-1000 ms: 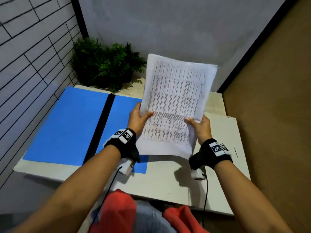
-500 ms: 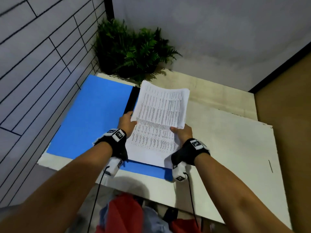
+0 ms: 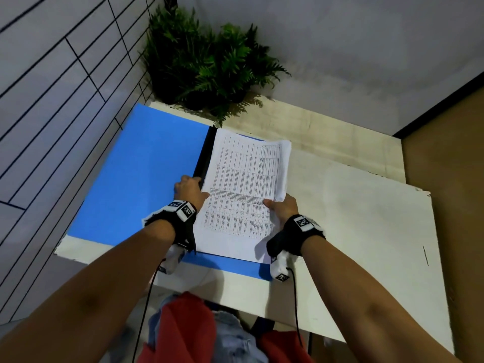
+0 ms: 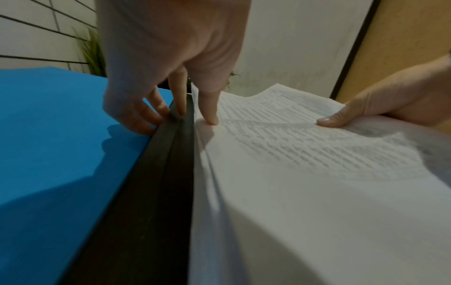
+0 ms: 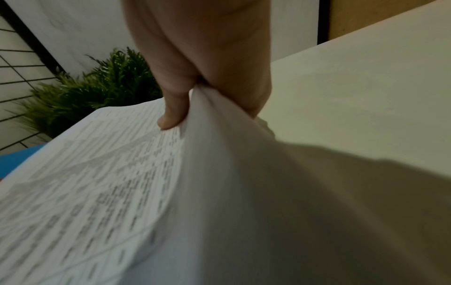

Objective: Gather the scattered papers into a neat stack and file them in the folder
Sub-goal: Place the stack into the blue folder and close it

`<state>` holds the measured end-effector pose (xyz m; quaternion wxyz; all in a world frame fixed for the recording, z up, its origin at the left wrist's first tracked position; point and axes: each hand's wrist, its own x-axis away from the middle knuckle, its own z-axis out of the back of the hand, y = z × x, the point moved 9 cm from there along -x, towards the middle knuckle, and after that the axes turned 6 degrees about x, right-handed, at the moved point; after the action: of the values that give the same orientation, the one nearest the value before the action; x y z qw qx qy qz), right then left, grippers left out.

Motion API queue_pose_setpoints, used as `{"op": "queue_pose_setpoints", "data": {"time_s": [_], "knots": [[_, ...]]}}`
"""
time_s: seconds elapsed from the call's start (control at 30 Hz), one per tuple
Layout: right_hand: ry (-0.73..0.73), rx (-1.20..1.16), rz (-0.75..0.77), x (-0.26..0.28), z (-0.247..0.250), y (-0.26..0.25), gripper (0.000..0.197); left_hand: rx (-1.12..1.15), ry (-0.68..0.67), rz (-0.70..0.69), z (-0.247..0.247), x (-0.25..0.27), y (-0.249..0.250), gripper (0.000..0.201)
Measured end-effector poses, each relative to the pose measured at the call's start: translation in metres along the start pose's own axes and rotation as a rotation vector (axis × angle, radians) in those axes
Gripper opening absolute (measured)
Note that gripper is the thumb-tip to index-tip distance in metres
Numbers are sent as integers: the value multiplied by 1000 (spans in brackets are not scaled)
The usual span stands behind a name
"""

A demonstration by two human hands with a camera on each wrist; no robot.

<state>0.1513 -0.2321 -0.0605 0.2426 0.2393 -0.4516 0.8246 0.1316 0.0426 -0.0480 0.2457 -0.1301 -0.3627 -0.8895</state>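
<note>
Right grip: my right hand (image 3: pixel 283 208) pinches the right edge of the stack of papers (image 3: pixel 243 195), thumb (image 5: pixel 173 113) on the printed top sheet and the other fingers curled beneath, so that edge is lifted and bowed.
Left grip: my left hand (image 3: pixel 190 191) holds the stack's left edge, thumb (image 4: pixel 210 108) pressing down on the top sheet while the other fingers (image 4: pixel 180 100) reach down along the black spine (image 3: pixel 203 155) and onto the blue just left of it.
Papers: one gathered stack, printed with dense rows of table text, lying lengthwise over the right half of the folder, its left edge against the spine; its far right corner reaches past the blue onto the bare desk.
Folder: blue folder (image 3: pixel 146 174) lies open and flat on the desk, left half bare, right half mostly covered by the stack, with a strip of blue showing below the papers' near edge.
Desk: white desk (image 3: pixel 366 218) carries the folder on its left part.
Corner: green fern-like plant (image 3: pixel 209 61) stands at the far end, just beyond the folder, against the wall.
Wrists: black bands with white marker blocks on both.
</note>
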Motion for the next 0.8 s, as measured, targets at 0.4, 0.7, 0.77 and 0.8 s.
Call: {"op": "queue_pose_setpoints", "data": {"time_s": [0.4,0.7,0.77,0.8], "knots": [[86,463,-168,28,-11,-7,66,108,-154,-135,12,9,0,55],[93,363,-204,34,-5,9,82,-217,114,340,95,9,-117,82],[38,276,-183,33,-8,12,80,-217,61,372,94,8,-131,92],[11,248,-170,33,-10,13,79,-242,53,355,93,6,-132,93]]}}
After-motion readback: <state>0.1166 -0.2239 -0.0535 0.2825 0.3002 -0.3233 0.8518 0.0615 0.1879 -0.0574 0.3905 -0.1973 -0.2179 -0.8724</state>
